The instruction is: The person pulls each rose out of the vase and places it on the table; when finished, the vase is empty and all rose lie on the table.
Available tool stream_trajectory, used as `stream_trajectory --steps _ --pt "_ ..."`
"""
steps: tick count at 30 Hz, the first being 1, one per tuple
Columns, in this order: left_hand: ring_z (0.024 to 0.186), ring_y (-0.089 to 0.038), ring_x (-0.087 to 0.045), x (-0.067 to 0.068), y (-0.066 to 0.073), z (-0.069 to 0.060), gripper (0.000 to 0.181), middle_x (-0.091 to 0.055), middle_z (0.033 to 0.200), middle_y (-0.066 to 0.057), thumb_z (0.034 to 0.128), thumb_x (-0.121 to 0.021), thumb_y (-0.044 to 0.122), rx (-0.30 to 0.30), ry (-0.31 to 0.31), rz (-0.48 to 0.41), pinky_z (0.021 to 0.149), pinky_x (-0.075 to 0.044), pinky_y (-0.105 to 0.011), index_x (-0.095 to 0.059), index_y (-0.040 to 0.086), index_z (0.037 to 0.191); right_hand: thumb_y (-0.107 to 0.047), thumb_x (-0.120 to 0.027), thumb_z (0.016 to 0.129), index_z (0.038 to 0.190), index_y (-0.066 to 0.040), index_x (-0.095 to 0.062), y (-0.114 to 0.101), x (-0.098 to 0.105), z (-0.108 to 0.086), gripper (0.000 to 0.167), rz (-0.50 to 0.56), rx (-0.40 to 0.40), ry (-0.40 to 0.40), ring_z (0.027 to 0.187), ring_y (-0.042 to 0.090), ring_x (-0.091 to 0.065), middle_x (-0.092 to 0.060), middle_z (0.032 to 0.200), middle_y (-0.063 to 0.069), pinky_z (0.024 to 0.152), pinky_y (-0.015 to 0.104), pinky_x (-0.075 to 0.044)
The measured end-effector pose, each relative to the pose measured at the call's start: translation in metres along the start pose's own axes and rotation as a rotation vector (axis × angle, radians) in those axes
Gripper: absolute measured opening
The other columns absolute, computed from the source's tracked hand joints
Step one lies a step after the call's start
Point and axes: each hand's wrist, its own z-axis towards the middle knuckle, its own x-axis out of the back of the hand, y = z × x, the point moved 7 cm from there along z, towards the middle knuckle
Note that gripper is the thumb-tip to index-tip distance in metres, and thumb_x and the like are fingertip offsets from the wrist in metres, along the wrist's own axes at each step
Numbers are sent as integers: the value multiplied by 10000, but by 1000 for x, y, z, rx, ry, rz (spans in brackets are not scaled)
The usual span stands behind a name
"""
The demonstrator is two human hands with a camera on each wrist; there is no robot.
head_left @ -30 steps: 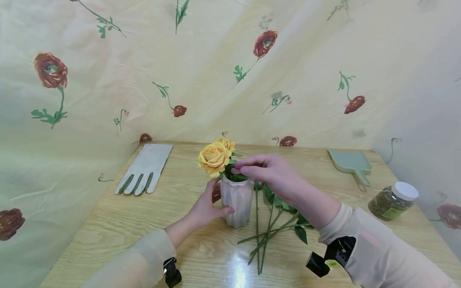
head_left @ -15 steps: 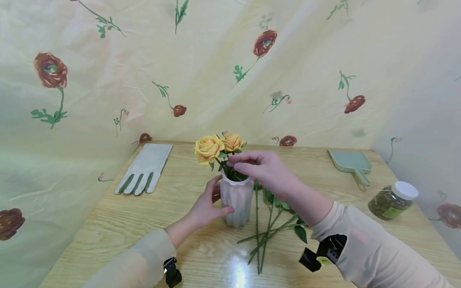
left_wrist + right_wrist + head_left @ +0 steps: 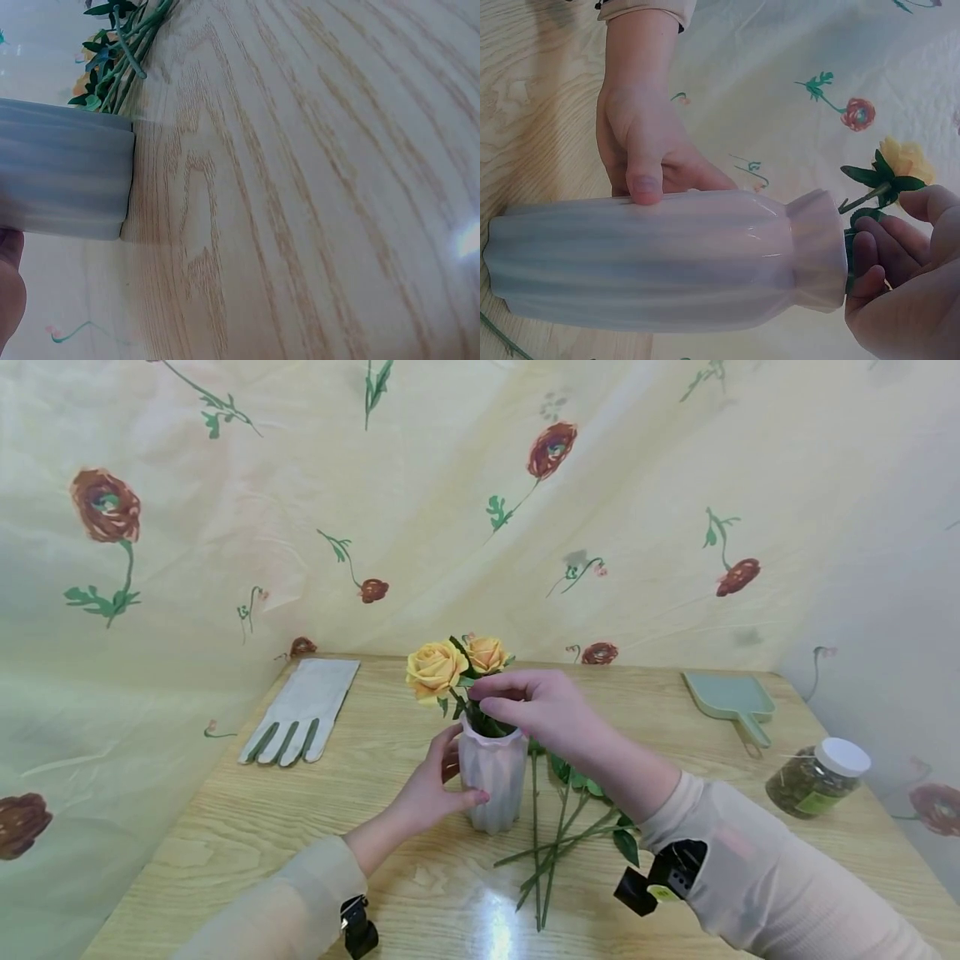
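A pale fluted vase (image 3: 492, 781) stands upright on the wooden table, gripped at its left side by my left hand (image 3: 422, 792). Two yellow roses, one larger (image 3: 436, 670) and one behind it (image 3: 486, 654), rise from its mouth and lean left. Just above the rim, the curled fingers and thumb of my right hand (image 3: 551, 714) pinch among the rose stems and leaves. The right wrist view shows that hand (image 3: 915, 277) against the vase mouth, a yellow rose (image 3: 907, 159) beside its fingertips. Which stem it pinches is partly hidden.
Several cut green stems (image 3: 555, 852) with leaves lie crossed right of the vase. A white-and-green glove (image 3: 307, 706) lies at the back left. A green dustpan (image 3: 731, 697) and a white-lidded jar (image 3: 813, 781) are on the right. Flower-patterned cloth hangs behind.
My right hand has shifted slightly left and up at the vase mouth. The rear rose has moved right, apart from the larger one, which shifted a little left. The left hand stays put.
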Motion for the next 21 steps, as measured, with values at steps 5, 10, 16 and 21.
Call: stream_trajectory --steps 5,10,16,21 --pt "1244 -277 -439 0 0 0 940 -394 1410 -115 776 -783 210 -5 -3 -3 1045 -357 -426 -152 249 1472 -214 -636 894 1164 -119 -669 -4 -5 5 288 -55 -11 1 1080 153 -574 -636 1162 -4 908 382 -479" --pt "1249 -276 -437 0 1 -1 923 -398 1409 -113 785 -776 197 -23 -5 -7 1042 -359 -432 -156 247 1467 -209 -641 887 1101 -145 -704 -9 -10 10 233 -144 5 9 979 134 -614 -663 1070 -14 818 336 -517" --pt "1256 -295 -427 -1 3 -1 908 -398 1405 -146 796 -759 115 -49 -6 -14 1045 -354 -440 -155 245 1461 -164 -638 878 997 -115 -718 -13 -16 14 151 -216 58 11 853 123 -629 -677 961 -4 717 292 -526" --pt "1273 -314 -403 -2 5 -1 921 -379 1411 -186 795 -747 61 -56 -10 -7 1049 -348 -442 -133 200 1468 -99 -618 858 908 -119 -670 -17 -18 14 75 -303 96 23 657 115 -546 -622 768 -16 560 266 -449"
